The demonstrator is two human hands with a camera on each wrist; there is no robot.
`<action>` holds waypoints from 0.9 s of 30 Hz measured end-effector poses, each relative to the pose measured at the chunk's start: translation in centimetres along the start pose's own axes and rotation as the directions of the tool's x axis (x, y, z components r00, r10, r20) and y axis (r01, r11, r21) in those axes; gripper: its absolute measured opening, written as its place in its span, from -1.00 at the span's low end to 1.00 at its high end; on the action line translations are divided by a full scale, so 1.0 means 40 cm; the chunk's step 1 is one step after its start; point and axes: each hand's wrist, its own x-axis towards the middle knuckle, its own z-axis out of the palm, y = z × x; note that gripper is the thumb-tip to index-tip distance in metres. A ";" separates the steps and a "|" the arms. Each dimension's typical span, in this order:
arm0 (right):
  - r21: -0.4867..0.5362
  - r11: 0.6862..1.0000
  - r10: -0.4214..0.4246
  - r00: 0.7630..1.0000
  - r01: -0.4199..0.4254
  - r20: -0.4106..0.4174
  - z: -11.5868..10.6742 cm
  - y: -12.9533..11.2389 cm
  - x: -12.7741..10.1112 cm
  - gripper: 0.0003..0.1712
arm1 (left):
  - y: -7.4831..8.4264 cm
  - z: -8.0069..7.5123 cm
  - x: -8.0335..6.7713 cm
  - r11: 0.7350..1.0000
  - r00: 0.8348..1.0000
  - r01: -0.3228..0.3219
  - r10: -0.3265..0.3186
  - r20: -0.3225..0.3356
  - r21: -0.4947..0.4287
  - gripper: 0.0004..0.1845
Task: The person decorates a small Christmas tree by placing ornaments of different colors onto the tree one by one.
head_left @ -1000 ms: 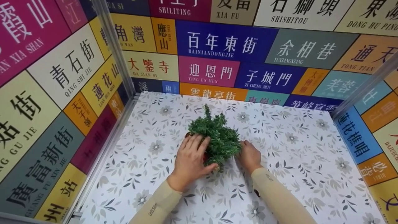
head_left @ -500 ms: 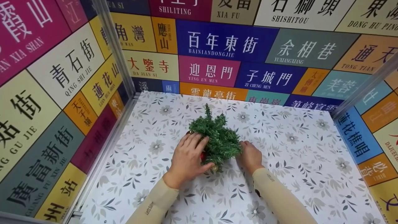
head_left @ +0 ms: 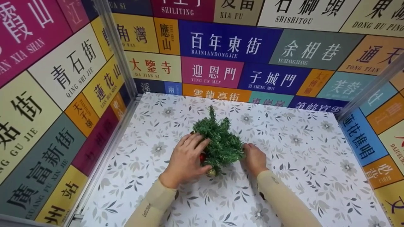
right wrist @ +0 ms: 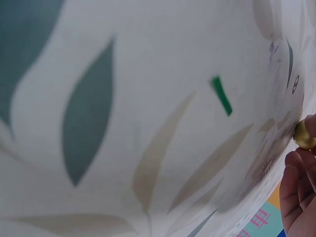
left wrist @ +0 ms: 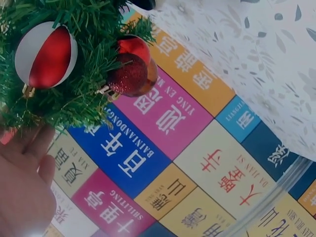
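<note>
A small green artificial tree [head_left: 220,143] stands on the floral-patterned tabletop [head_left: 303,148] between both hands. My left hand [head_left: 185,158] grips its left side, fingers laid on the foliage and thumb curled toward the base. Red baubles [left wrist: 127,74] and a red-and-white bauble [left wrist: 46,56] hang in the branches, with the left hand [left wrist: 22,190] just below them. My right hand [head_left: 254,158] holds the tree's right side low down; its fingertips are hidden by the branches. In the right wrist view its curled fingers [right wrist: 297,192] sit by a gold bauble [right wrist: 304,134].
Walls covered in colourful sign panels [head_left: 227,44] close in the tabletop at the back, left and right, with metal corner posts [head_left: 116,53]. A loose green needle [right wrist: 222,95] lies on the surface.
My left hand and forearm have shifted slightly left and down along the tree. The tree has turned a little, and a red and a gold bauble now show by my left thumb.
</note>
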 end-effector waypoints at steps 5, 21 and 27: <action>0.002 1.000 -0.011 1.000 0.011 -0.003 -0.003 -0.001 -0.002 -0.70 | -0.012 -0.005 -0.002 1.000 1.000 -0.018 0.018 0.008 -0.006 0.01; 0.030 0.999 0.022 1.000 -0.022 0.002 -0.005 0.001 -0.004 -0.88 | -0.025 -0.017 -0.004 0.999 0.999 -0.033 0.034 0.032 -0.017 -0.02; 0.053 0.998 0.036 0.999 -0.036 -0.006 -0.003 0.003 -0.006 -0.88 | -0.024 -0.017 -0.003 0.999 0.999 -0.033 0.034 0.034 -0.018 -0.01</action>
